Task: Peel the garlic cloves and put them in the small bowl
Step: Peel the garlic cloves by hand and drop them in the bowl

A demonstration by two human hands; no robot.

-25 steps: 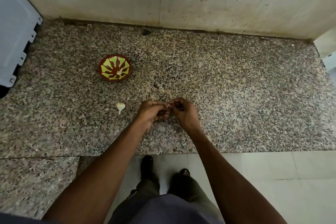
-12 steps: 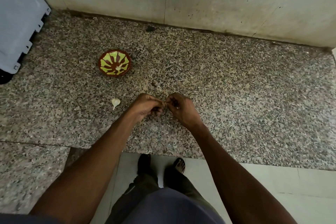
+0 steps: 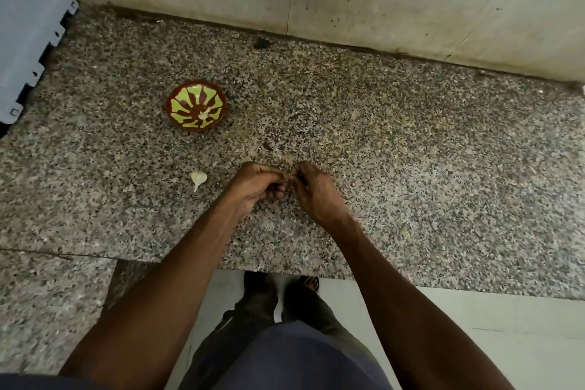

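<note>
Speckled granite worktop (image 3: 411,152). Small bowl (image 3: 196,109), brown with green pattern, far-left of hands, holds pale cloves. Left hand (image 3: 258,185) and right hand (image 3: 311,190) meet, pinching a mostly hidden clove. Unpeeled white garlic clove (image 3: 198,179) lies left of left hand.

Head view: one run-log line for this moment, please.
phase: peeling | both hands pinch clove | loose clove on counter | bowl holds peeled pieces

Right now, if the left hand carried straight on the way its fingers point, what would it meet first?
The left hand points rightward at the right hand, whose fingertips meet it over a small clove piece pinched between them. It would likely meet that piece first, then the right hand, though depth is unclear.
</note>
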